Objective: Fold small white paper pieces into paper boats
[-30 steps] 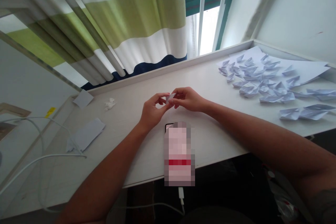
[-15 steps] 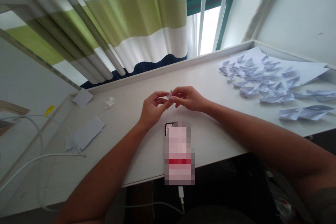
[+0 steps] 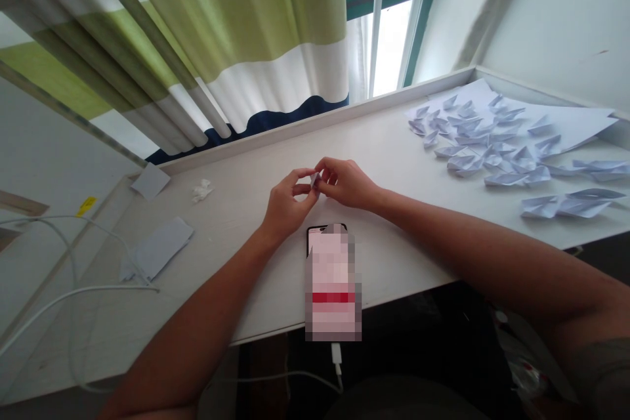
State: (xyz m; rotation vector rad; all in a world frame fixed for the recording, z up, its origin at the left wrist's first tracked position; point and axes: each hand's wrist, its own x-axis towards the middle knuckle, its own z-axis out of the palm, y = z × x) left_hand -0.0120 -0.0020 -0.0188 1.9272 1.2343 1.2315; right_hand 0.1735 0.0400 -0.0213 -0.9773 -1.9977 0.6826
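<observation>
A small piece of folded white paper (image 3: 315, 180) is pinched between my two hands, above the middle of the white desk (image 3: 246, 262). My left hand (image 3: 289, 202) grips it from the left with thumb and fingers. From the right, my right hand (image 3: 344, 182) is closed on its other side, and the fingers hide much of the paper. Several folded paper boats (image 3: 522, 161) lie in a cluster at the right of the desk, some on white sheets (image 3: 575, 128). Below my hands is a phone (image 3: 331, 275) with a blurred screen.
At the left lie a stack of white paper (image 3: 170, 244), a paper square (image 3: 150, 181) and a crumpled tissue (image 3: 201, 191). White cables (image 3: 98, 290) cross the left side. A raised rim (image 3: 315, 126) runs along the desk's back, before a striped curtain (image 3: 246, 26). A charging plug (image 3: 336, 353) joins the phone.
The folded paper has turned between my fingers and now shows less above them. My right fingers have come closer over it. The whole view has shifted slightly.
</observation>
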